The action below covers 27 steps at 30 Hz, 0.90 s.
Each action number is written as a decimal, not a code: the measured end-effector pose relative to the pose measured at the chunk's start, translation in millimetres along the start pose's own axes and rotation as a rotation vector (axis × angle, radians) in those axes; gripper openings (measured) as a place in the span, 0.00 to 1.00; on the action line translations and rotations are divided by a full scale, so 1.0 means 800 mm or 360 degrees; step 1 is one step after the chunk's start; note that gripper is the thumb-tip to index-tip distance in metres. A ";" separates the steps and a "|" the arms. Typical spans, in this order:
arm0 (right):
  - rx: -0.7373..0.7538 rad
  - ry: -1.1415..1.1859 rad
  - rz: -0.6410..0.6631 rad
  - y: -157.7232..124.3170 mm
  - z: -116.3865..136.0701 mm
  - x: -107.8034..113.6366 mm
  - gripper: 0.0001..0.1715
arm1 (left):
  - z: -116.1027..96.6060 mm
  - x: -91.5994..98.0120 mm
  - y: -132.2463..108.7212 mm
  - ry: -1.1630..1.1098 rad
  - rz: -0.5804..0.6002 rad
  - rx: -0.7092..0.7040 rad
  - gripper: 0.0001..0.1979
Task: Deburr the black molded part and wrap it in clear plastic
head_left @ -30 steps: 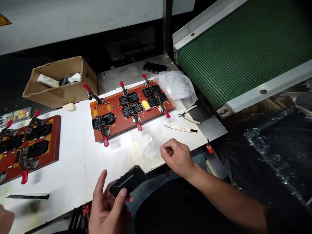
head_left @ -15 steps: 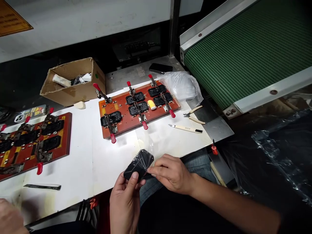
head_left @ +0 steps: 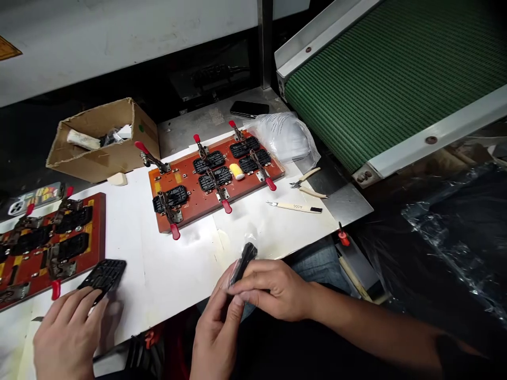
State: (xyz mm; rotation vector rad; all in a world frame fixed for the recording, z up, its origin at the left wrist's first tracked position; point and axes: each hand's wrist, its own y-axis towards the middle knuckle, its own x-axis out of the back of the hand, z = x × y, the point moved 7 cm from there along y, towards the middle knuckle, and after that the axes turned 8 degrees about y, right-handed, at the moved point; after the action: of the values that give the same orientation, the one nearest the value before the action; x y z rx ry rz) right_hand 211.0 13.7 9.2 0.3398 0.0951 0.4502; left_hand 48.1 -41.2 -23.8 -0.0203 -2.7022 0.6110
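Note:
My left hand (head_left: 217,330) holds a flat black plastic part (head_left: 244,259) from below, thumb bent over its near end. The part is tilted nearly edge-on to me. Clear plastic film (head_left: 250,237) lies over it and sticks out past its far end. My right hand (head_left: 273,289) is closed at the part's near side, fingertips pinching the film beside my left thumb. Its fingers hide part of the black piece. On the table beyond stands a red-brown fixture board (head_left: 194,203) with black ribbed parts (head_left: 214,179) under red-handled toggle clamps (head_left: 225,206).
At left, a co-worker's hand (head_left: 67,330) holds another black part (head_left: 106,275) near a second fixture board (head_left: 99,227). A craft knife (head_left: 295,207), cutters (head_left: 307,184), plastic bag (head_left: 285,137), phone (head_left: 249,109) and cardboard box (head_left: 106,158) lie around. A green conveyor (head_left: 396,79) rises at right.
The black part in my left hand has turned from its face to its edge, and my hands have come together. The co-worker's hand has moved in with a black part.

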 end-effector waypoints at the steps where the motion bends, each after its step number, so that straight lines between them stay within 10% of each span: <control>1: -0.0097 -0.0010 -0.0074 0.000 -0.001 0.006 0.14 | -0.002 0.005 -0.001 0.0013 -0.0028 0.0034 0.28; 5: -0.0399 0.0110 -0.0311 0.006 0.011 0.021 0.15 | -0.032 0.026 -0.006 -0.0010 -0.0167 0.0113 0.34; 15: -0.0551 0.0392 -0.0128 0.014 0.017 0.008 0.09 | -0.061 0.059 -0.003 -0.0291 -0.0581 0.0221 0.34; 21: -0.1301 0.1288 0.0514 -0.048 -0.063 -0.075 0.46 | -0.053 0.067 -0.008 -0.0604 -0.0712 0.0284 0.26; 27: -0.1096 0.1662 -0.0259 -0.030 -0.076 -0.060 0.41 | -0.004 0.070 -0.003 -0.0555 -0.0532 0.0442 0.24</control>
State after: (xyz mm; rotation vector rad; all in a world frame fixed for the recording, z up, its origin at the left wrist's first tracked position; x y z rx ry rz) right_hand 167.4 -9.4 -55.4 -0.6070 0.9518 0.4324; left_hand -2.3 -36.9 -0.2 0.6519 -2.8179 0.9465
